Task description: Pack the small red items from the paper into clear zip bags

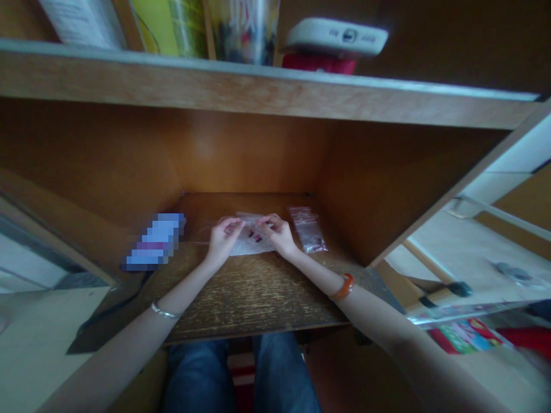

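Note:
My left hand is held in a pinch, thumb against finger, over the left side of a clear plastic sheet or bag. Across from it, my right hand is pinched too, its fingertips close to the left ones. Whatever sits between the fingertips is too small to make out. Several small dark red pieces lie on the plastic between the hands. Just right of my right hand is a clear bag with small dark bits near its lower end.
A phone-like device with a blurred-out screen leans at the left, a dark cable below it. Overhead runs a shelf edge bearing a white device and containers. Wooden side walls enclose the worn desktop.

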`<state>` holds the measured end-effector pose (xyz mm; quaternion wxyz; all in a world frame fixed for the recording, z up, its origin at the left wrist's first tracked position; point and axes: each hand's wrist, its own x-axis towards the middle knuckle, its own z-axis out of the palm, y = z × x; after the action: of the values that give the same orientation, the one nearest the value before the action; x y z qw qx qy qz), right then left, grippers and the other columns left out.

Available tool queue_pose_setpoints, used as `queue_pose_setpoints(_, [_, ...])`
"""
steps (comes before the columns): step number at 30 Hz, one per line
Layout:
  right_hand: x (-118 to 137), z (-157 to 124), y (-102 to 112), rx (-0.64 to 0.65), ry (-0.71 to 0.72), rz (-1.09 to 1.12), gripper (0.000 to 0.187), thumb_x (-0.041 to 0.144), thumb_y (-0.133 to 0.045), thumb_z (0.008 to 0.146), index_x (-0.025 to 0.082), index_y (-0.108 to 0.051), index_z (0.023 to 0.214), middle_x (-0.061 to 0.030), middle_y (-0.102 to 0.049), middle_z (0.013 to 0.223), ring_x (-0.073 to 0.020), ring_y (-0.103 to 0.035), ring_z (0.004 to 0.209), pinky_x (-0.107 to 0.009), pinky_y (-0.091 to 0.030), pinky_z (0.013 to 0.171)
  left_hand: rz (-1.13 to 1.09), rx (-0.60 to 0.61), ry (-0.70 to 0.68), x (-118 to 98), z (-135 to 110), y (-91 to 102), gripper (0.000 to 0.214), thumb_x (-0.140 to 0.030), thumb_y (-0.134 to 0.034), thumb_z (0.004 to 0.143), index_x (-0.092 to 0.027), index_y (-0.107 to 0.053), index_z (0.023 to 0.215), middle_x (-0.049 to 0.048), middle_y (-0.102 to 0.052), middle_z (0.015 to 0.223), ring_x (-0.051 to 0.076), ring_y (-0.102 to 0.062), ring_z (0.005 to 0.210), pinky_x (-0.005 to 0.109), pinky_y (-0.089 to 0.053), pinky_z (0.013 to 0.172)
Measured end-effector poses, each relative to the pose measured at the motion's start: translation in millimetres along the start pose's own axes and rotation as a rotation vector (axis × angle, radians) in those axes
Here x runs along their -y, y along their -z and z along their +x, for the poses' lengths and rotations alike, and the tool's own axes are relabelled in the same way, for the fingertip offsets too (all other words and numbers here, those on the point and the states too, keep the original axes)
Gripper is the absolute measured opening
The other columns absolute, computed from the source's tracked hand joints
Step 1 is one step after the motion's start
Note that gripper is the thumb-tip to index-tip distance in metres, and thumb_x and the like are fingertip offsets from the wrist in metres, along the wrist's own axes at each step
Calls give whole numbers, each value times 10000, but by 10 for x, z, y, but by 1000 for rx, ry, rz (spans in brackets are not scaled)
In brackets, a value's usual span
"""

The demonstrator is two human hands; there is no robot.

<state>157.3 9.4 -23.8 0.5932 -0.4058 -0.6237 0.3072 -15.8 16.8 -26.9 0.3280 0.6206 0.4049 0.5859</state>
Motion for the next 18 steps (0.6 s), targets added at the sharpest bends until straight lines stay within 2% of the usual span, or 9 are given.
queue_pose_setpoints(8, [73, -13, -23, 38, -67, 76, 276, 456, -652, 763, 180, -647, 768, -29, -570, 857, -98, -587, 588, -229, -493, 493, 29, 54, -30, -28, -19, -30, 204, -359, -668, 768, -165, -698, 823, 57, -644, 871, 174, -604, 808, 285, -468, 740])
queue_pose_setpoints(14, [64, -10, -35, 55, -68, 100, 274, 446, -657, 766, 172, -646, 763, -28, -569, 847, -95, -588, 576, -236, -503, 491, 93, 43, -86, -51, -25, -25, 184, -349, -647, 787, -171, -694, 799, 54, -631, 859, 180, -595, 816, 284, -465, 725])
queue_pose_setpoints(18, [60, -6, -18, 61, -35, 60, 240, 405, -671, 768, 165, -664, 774, -36, -580, 840, -107, -596, 638, -224, -492, 514, 95, 36, -104, -21, -17, -12, 196, -363, -639, 797, -172, -687, 803, 52, -627, 868, 185, -594, 837, 291, -468, 728])
